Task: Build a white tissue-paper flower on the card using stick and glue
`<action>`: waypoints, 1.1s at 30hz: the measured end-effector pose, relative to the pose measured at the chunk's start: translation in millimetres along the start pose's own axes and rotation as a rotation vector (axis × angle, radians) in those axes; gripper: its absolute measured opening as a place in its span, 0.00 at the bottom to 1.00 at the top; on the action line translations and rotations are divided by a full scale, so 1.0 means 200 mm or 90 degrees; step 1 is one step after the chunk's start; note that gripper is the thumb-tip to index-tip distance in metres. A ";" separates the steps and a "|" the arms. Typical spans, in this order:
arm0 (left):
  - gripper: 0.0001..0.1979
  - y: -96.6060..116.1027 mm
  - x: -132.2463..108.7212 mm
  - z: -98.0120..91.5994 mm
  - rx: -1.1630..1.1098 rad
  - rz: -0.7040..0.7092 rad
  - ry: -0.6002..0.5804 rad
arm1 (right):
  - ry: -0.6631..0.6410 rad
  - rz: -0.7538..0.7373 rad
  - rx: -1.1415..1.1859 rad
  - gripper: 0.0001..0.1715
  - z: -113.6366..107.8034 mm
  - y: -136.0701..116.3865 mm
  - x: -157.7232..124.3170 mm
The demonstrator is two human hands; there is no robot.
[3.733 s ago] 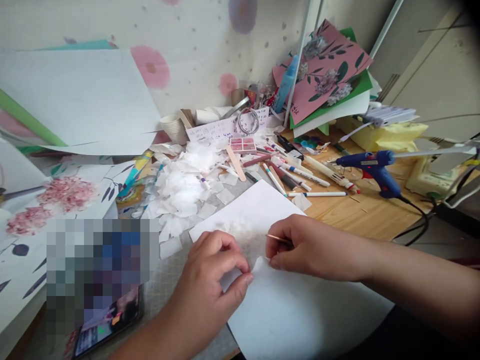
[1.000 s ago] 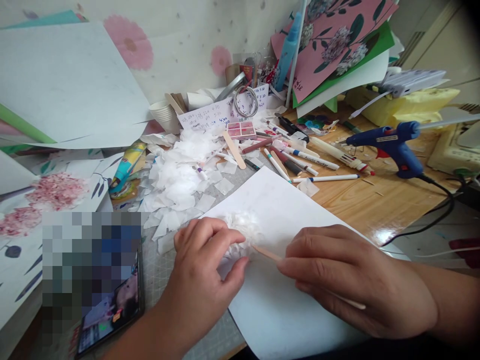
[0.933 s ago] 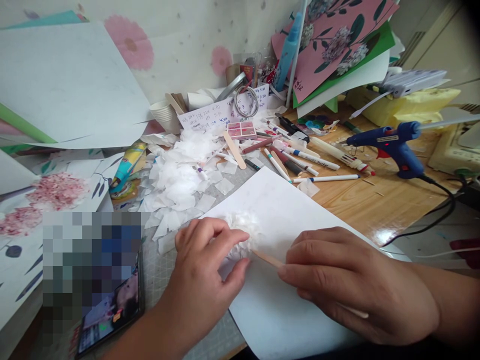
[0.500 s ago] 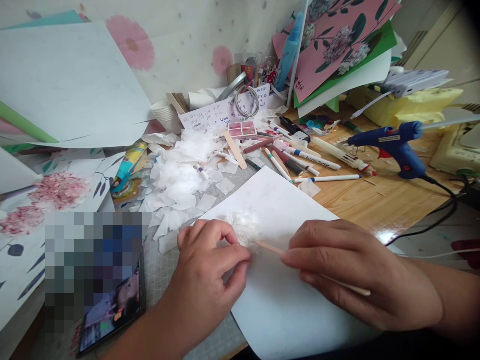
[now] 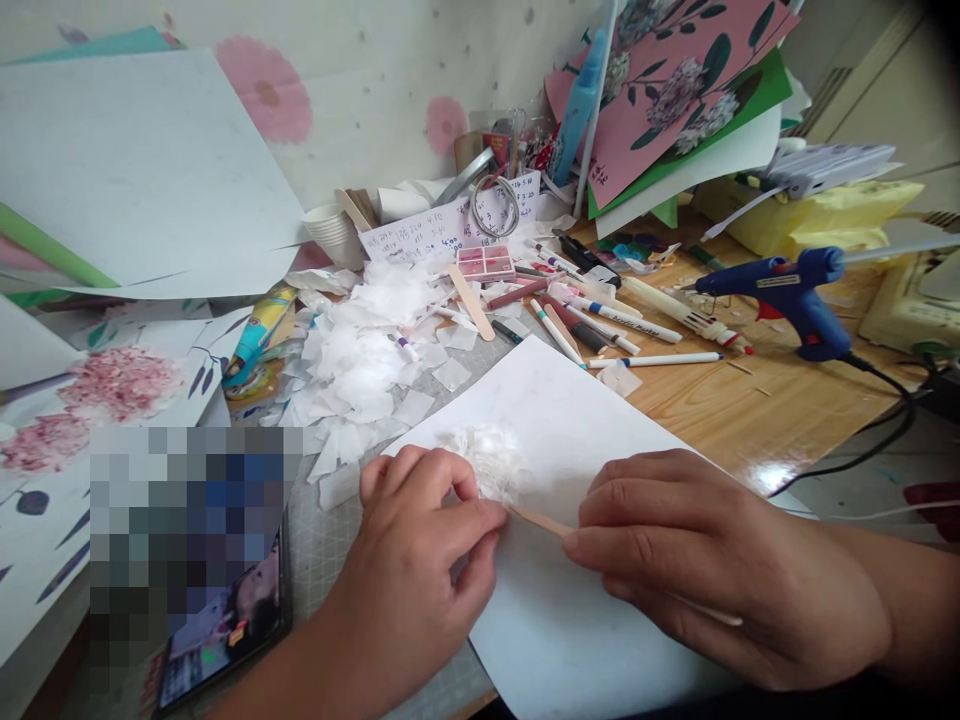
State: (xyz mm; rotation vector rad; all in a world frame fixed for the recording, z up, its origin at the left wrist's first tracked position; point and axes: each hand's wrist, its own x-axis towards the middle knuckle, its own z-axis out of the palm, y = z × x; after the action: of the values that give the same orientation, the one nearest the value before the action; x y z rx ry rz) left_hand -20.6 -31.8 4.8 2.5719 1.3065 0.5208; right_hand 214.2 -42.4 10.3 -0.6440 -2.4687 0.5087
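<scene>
A white sheet of paper (image 5: 570, 400) lies at an angle in front of me, bearing a ruffled cluster of white tissue paper (image 5: 491, 450). My left hand (image 5: 427, 540) rests at the cluster's near edge. Its thumb and index finger pinch together on a bit of the tissue, mostly hidden by the fingertips. In my right hand (image 5: 697, 560) is a thin wooden stick (image 5: 541, 520), gripped like a pen. The stick's pointed end reaches the left fingertips, and its other end shows below the right palm.
Loose tissue squares (image 5: 360, 350) are heaped behind the sheet on a grey cutting mat. Several markers (image 5: 630, 320) and a blue glue gun (image 5: 795, 290) lie to the right, its cable hanging off the table. A phone (image 5: 232, 630) stands at the left beside flower artwork (image 5: 124, 380).
Both hands have shifted slightly down. The stick's tip has come closer to the left fingertips, and its rear end is now more hidden by the right hand.
</scene>
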 end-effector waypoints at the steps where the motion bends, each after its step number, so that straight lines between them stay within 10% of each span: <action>1: 0.12 0.00 0.00 0.00 0.000 0.001 -0.003 | 0.024 0.003 0.010 0.14 -0.01 0.00 0.00; 33: 0.11 -0.02 -0.01 -0.01 -0.043 0.016 -0.007 | 0.054 0.156 0.204 0.10 -0.05 0.10 0.10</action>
State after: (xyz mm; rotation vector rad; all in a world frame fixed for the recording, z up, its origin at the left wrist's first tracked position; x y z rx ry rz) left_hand -25.3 -30.0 4.5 2.5357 1.2321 0.5462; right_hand 211.8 -12.6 17.0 -0.8179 -2.1742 0.9294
